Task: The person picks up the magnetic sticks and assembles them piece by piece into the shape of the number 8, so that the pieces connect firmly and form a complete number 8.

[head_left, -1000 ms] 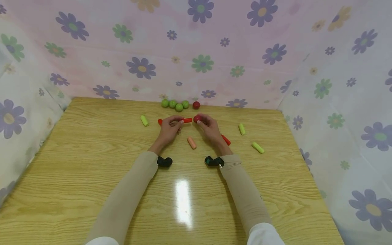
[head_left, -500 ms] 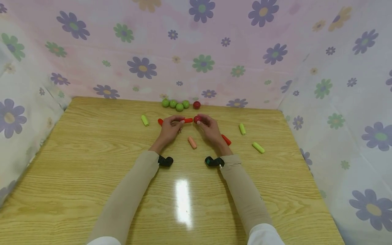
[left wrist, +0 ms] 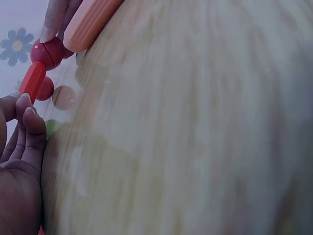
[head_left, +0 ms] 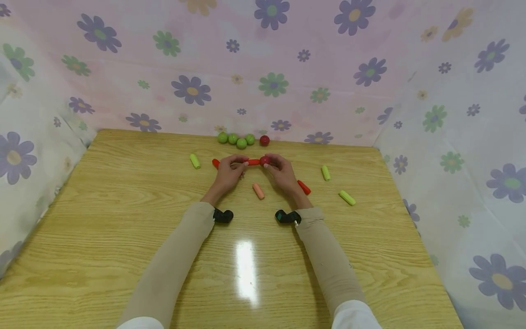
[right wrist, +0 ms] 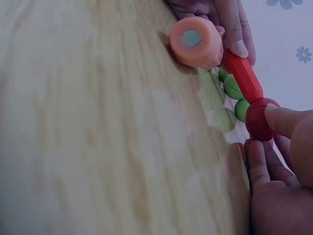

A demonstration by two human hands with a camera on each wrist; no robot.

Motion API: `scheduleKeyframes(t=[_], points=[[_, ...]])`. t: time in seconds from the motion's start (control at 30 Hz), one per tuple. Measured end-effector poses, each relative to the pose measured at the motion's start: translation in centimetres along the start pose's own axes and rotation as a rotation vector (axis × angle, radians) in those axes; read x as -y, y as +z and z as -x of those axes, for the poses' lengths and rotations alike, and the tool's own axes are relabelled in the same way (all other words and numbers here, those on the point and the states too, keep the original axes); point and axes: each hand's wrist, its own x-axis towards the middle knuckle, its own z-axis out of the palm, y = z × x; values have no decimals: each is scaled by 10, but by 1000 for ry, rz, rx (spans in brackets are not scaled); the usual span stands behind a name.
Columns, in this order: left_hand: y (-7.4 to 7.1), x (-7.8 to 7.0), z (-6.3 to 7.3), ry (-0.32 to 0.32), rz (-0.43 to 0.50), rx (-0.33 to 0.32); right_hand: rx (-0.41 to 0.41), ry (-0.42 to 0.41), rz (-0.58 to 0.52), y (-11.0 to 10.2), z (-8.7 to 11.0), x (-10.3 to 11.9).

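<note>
Between thumb and fingers, my left hand [head_left: 228, 177] pinches a short red ribbed stick [head_left: 254, 162]. A dark red ball [head_left: 265, 160] is gripped by the fingertips and thumb of my right hand [head_left: 282, 173]. The stick's right end meets the ball, and in the right wrist view the red stick [right wrist: 245, 77] runs straight into the red ball [right wrist: 258, 117]. Another red stick [head_left: 215, 163] shows its end beside my left hand. Just beyond the hands sits a second red ball [head_left: 265, 140]. An orange stick [head_left: 258, 191] lies between my wrists; its end [right wrist: 191, 38] bears a grey disc.
Several green balls [head_left: 241, 143] cluster at the back edge of the wooden table [head_left: 123, 219]. One lime stick [head_left: 195, 161] lies at the left, two more [head_left: 326, 173] at the right. A red stick [head_left: 304, 187] lies by my right wrist. Flowered cloth [head_left: 230, 59] walls three sides.
The gap between the red stick and the red ball has closed, and they now meet end to surface. Both hands keep their holds and have barely shifted.
</note>
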Motion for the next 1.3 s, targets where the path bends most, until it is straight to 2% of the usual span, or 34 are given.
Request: scheduleKeyframes(t=[0.4, 0.97, 1.3], points=[[1, -4, 1, -27, -34, -7, -56, 6, 113, 4, 0, -1], [1, -1, -2, -38, -66, -26, -41, -10, 140, 5, 2, 5], [2, -2, 0, -52, -67, -11, -50, -8, 148, 7, 3, 3]])
